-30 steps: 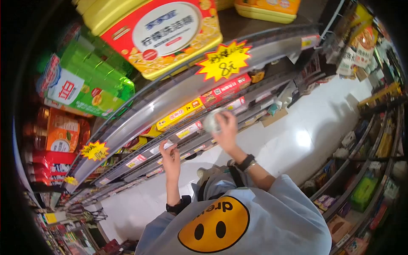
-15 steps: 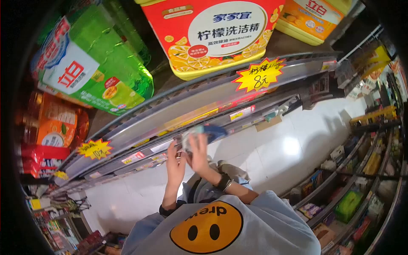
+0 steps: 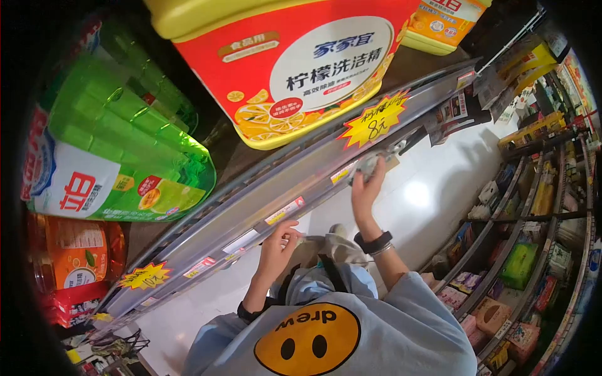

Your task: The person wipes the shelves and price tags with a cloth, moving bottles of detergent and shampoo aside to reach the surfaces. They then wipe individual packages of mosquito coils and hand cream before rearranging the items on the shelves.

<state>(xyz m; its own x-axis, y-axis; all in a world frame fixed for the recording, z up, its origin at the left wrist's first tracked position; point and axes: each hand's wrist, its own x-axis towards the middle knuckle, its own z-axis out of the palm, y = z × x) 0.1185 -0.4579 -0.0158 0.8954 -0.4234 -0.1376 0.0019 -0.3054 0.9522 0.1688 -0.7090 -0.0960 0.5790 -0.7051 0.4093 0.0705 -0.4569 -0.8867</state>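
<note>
Tag (image 3: 374,120) reads "8元" near right hand (image 3: 367,191) holding blurred item (image 3: 366,165).

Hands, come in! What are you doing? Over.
Right hand gripping blurry grey item. Left hand part-curled, contents unclear. Shelf edge looks close to the item.

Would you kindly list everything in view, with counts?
Blurred item: one, greyish, in right hand
Green bottles: two visible, green, upper left
Orange bottle: at least one, orange, below them
Red packs: count unclear, red, lower left
Yellow jugs: two, yellow, top
Burst signs: three, yellow, top shelf edge
Price tags: several, red and yellow, below that edge
Right shelves: several, dark, right side
Floor: one, white, centre
Shirt: one, light blue, bottom
Wristbands: two, dark, wrists
Left hand: one, bare, beside price tags
Right hand: one, bare, holding the item
</note>
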